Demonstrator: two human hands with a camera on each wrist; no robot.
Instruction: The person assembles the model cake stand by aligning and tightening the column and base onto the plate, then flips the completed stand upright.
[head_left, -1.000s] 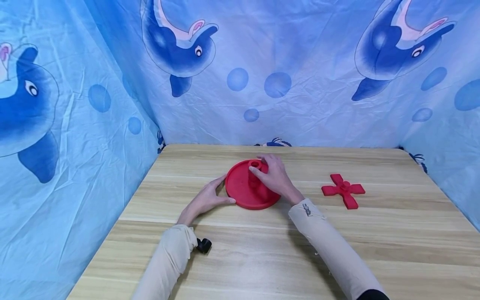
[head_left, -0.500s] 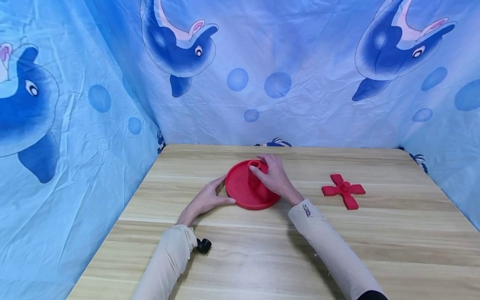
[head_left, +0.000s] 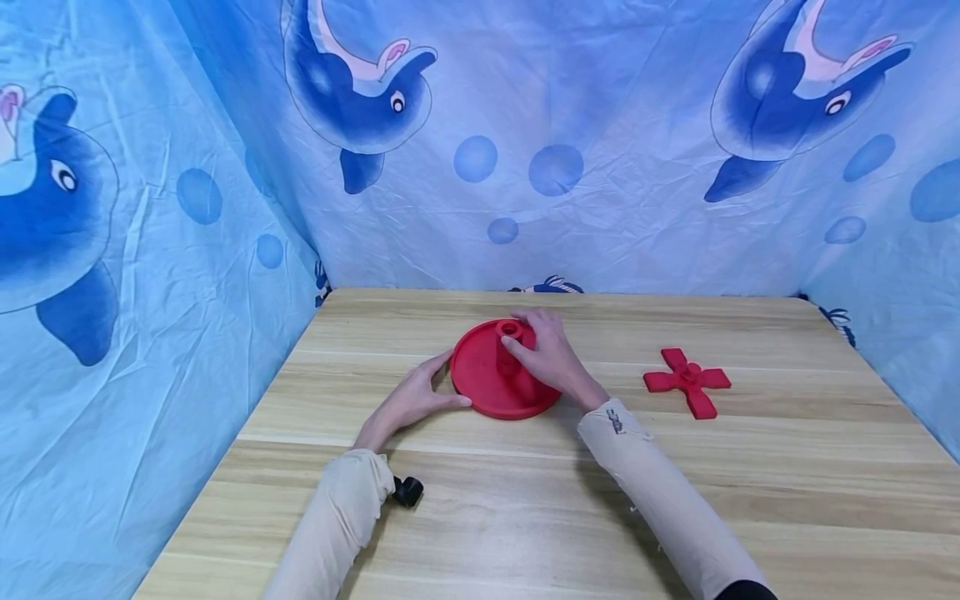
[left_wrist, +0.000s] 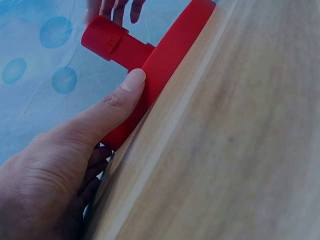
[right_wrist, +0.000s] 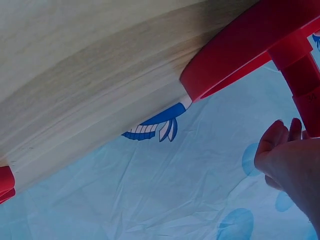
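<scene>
A red round tray (head_left: 474,371) with a low rim lies flat on the table in the head view. From its middle rises a red tube (head_left: 507,360), hollow at the top and marked with digits in the left wrist view. My left hand (head_left: 416,396) grips the tray's left side, thumb (left_wrist: 134,80) on the near rim and fingers round the far part, mostly hidden. The right hand (head_left: 553,350) holds the tube's upper end between thumb and fingers; in the right wrist view its curled fingers (right_wrist: 272,137) are at the tube's end.
To the right lies a red four-armed cross piece (head_left: 688,379) with a raised round hub. The wooden table (head_left: 510,517) ends at blue dolphin-print cloth (head_left: 510,192) behind and on both sides. A small black device (head_left: 408,492) sits at the left wrist.
My right thumb has shifted very slightly to the right at the tube's top. Left hand, tray and cross piece stay in place.
</scene>
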